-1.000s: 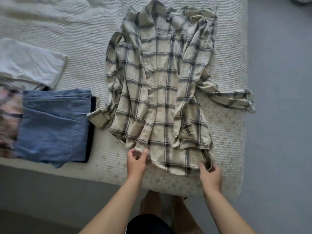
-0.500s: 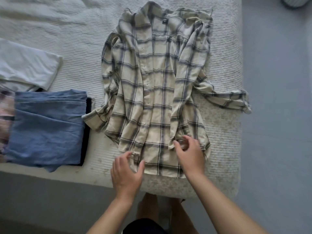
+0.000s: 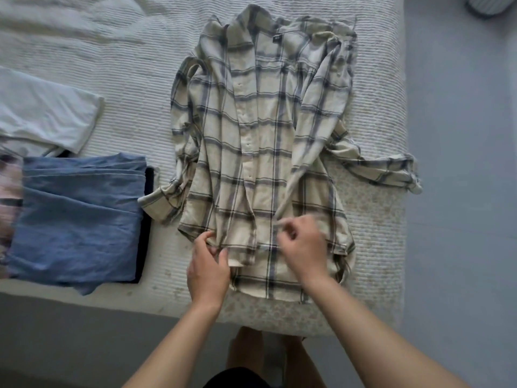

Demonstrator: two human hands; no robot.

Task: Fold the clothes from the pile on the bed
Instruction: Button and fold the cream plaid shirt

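1. grey floor (image 3: 461, 191) runs along the right side and the near edge of a bed (image 3: 134, 88) covered in a pale ribbed spread.
2. a plaid shirt (image 3: 260, 141) lies flat on the bed near its right edge, collar at the far end, hem at the near edge, buttons running down its middle.
3. its right sleeve (image 3: 386, 172) stretches sideways to the bed's right edge; its left sleeve is bunched against the shirt's left side, cuff (image 3: 156, 205) just beside the folded pile.
4. the left hand (image 3: 208, 271) rests at the shirt's near left corner, thumb and fingers pinching the hem fabric.
5. the right hand (image 3: 303, 249) sits on the lower front, right of the button line, fingers curled and pinching a small fold of cloth; it is blurred.
6. on the left of the bed, folded blue cloth (image 3: 75, 219) lies on top of a dark piece (image 3: 147, 219) whose edge shows on its right.
7. a folded white piece (image 3: 44, 113) lies beyond the blue one, and a pinkish patterned one (image 3: 8, 197) shows at the left frame edge.
8. the person's bare legs (image 3: 265, 351) stand at the bed's near edge.
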